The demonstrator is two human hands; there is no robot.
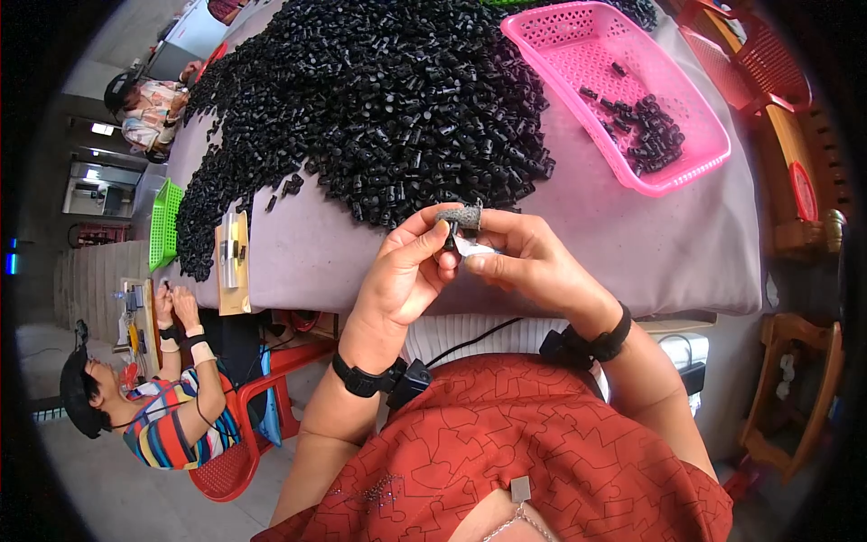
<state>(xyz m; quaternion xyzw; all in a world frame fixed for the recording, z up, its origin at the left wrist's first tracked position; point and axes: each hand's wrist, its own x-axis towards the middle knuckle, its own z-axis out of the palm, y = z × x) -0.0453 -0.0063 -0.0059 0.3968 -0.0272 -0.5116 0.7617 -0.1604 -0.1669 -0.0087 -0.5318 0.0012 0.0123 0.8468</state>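
My left hand [397, 275] pinches a small black plastic part [450, 238] between thumb and fingers, at the near edge of the heap. Opposite it, my right hand [535, 260] is closed on a small white piece [472, 248], which touches or nearly touches the black part. A grey speckled sleeve [462, 217] sits at the index fingertips, where the two hands meet; whose finger wears it I cannot tell. Beyond my hands spreads a large heap of black plastic parts [397, 99]. Fingers partly hide the held part.
A pink basket [673, 181] with some black parts stands at the right on the cloth-covered table [298, 280]. A cardboard piece [233, 289] and green basket [165, 221] are at the left. One person [181, 406] sits left on a red chair; another person [149, 117] is farther back.
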